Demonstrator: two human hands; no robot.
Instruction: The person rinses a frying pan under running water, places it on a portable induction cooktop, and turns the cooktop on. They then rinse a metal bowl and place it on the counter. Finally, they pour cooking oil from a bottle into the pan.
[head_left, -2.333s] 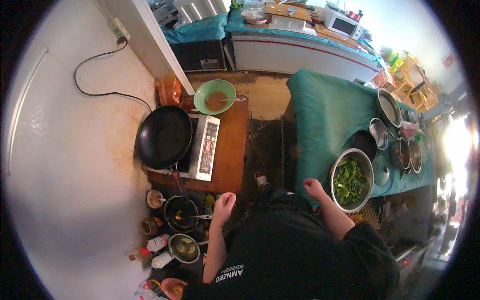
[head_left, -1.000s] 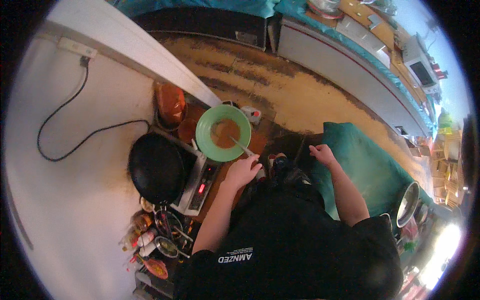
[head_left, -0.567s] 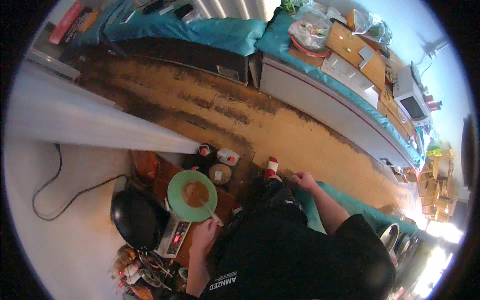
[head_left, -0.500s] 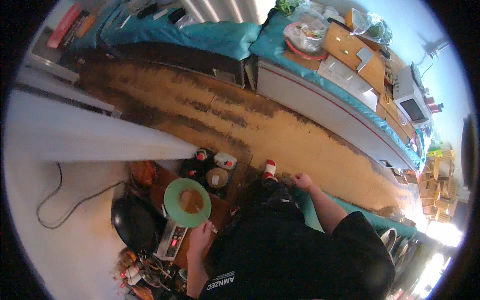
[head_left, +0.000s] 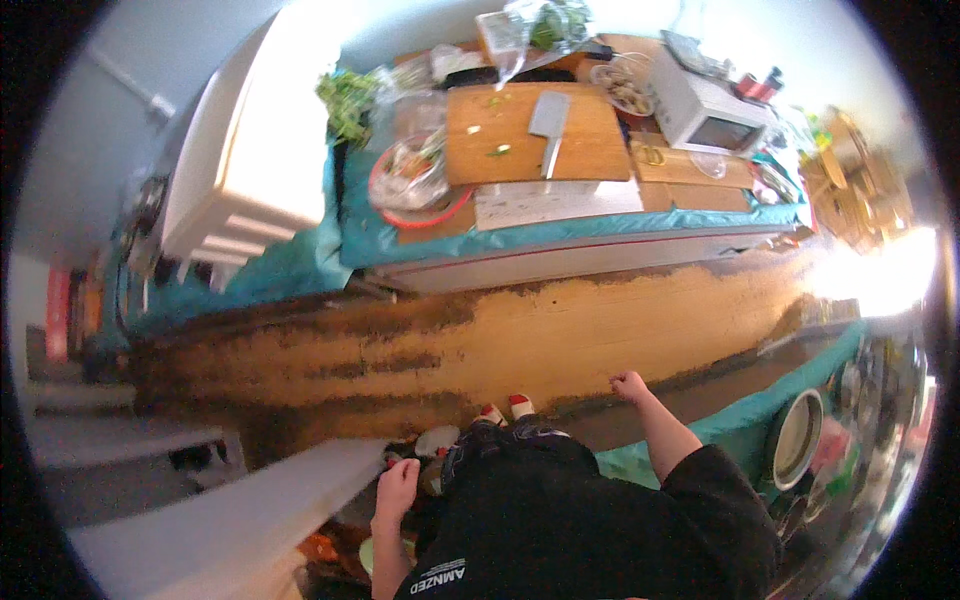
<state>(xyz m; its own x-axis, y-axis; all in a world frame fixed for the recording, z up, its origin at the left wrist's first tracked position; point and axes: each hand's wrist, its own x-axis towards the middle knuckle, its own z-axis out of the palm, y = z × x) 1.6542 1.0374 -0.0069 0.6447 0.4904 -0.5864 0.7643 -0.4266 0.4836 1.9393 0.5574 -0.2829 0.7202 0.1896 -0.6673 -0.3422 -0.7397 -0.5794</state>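
Observation:
My left hand (head_left: 398,485) hangs low at my left side with its fingers curled, and nothing shows in it. Just below it, a green bowl (head_left: 370,556) is mostly hidden by my forearm. My right hand (head_left: 628,387) is held out over the floor in a loose fist, holding nothing that I can see. Ahead on the counter lies a wooden cutting board (head_left: 600,150). A cleaver (head_left: 549,118) rests on it, with small scraps around. Left of the board, a red-rimmed basket (head_left: 420,215) carries a plastic bag.
The counter has a teal cover (head_left: 480,240). A bowl of pale food (head_left: 622,92) and a white microwave (head_left: 712,115) stand right of the board, leafy greens (head_left: 345,105) at its left. A round pan (head_left: 797,440) is at my right. A white panel (head_left: 250,500) stands at lower left.
My view has turned right, toward the counter. My left hand has come away from the green bowl and the utensil in it. The right hand remains closed.

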